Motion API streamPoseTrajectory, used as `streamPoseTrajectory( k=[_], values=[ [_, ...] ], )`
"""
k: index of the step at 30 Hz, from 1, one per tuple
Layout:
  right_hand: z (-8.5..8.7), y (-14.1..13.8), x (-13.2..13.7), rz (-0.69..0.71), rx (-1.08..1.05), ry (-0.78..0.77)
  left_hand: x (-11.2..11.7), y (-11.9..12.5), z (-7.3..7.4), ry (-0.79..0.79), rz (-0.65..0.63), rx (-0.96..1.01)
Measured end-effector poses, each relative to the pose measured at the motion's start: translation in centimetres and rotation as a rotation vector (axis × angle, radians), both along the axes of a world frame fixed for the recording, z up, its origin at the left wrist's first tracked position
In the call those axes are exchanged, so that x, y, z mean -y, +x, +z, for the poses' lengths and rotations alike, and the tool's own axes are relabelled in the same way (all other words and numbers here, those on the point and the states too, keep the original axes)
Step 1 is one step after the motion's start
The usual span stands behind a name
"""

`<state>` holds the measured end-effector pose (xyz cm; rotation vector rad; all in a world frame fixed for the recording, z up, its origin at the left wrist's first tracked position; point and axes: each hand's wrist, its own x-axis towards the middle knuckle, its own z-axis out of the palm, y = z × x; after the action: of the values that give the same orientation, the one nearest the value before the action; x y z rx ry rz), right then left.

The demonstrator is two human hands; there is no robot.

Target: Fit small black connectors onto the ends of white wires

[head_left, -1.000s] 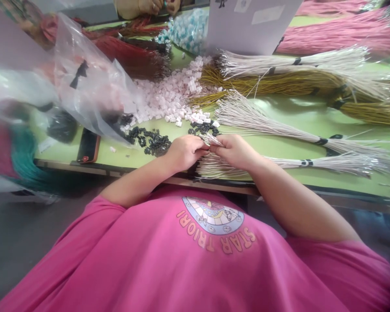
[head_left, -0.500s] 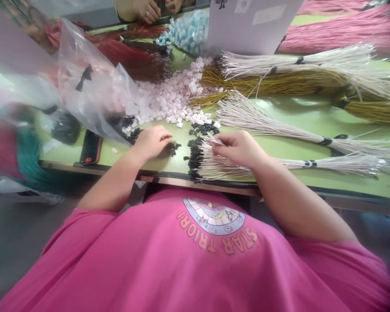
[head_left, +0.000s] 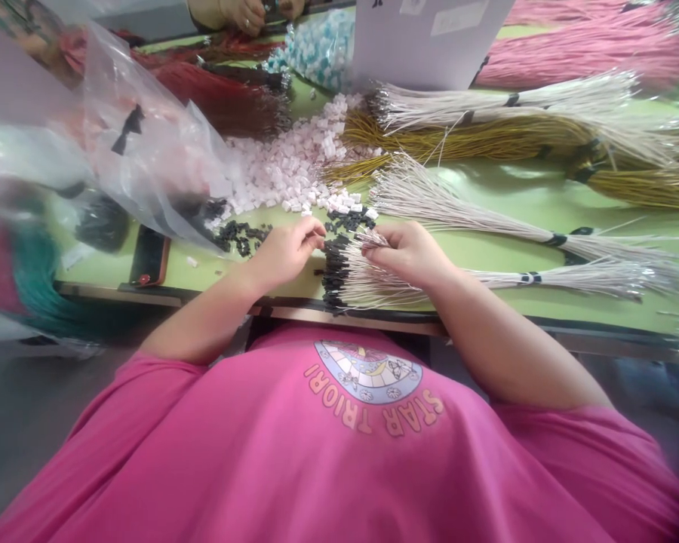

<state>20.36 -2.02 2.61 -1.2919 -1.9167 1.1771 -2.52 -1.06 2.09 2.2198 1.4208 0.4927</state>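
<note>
My right hand [head_left: 412, 253] is closed on a few white wires [head_left: 372, 240], their bare tips pointing left. Beneath it lies a bundle of white wires [head_left: 367, 283] with black connector housings [head_left: 333, 275] on the left ends. Just left of those housings, my left hand [head_left: 286, 253] is closed in a pinch. Whatever is between its fingertips is too small or hidden to make out. Loose black housings [head_left: 348, 219] lie in a small pile beyond the fingertips, and more black housings [head_left: 241, 235] are scattered behind my left hand.
A heap of white connectors [head_left: 294, 170] spreads beyond my hands, beside a clear plastic bag [head_left: 147, 143]. More white wires [head_left: 464, 200] and yellow wires [head_left: 486, 139] lie to the right. A dark phone-like case [head_left: 149, 256] is at left. Another person's hand [head_left: 246, 13] shows at the top.
My left hand has moved right, from the loose black housings toward the wire tips at my right hand. The right hand keeps its hold on the wires. The whole view has shifted slightly.
</note>
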Motion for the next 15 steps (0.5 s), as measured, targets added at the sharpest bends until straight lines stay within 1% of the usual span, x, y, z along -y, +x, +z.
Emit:
streamPoseTrajectory(
  k=[3,6,10,15],
  values=[
    [0.0,0.0,0.1,-0.012,-0.040,-0.040,1.1,1.5,0.3,-0.130,-0.043,0.273],
    [0.0,-0.1,0.2,-0.023,-0.053,-0.029,1.3,2.3,-0.3,-0.256,-0.058,0.460],
    [0.0,-0.3,0.2,-0.050,0.036,0.041,1.1,2.6,-0.9,-0.349,-0.006,0.587],
    [0.1,-0.4,0.2,-0.075,0.107,0.074,1.1,2.6,-0.8,-0.379,0.054,0.654]
  ],
)
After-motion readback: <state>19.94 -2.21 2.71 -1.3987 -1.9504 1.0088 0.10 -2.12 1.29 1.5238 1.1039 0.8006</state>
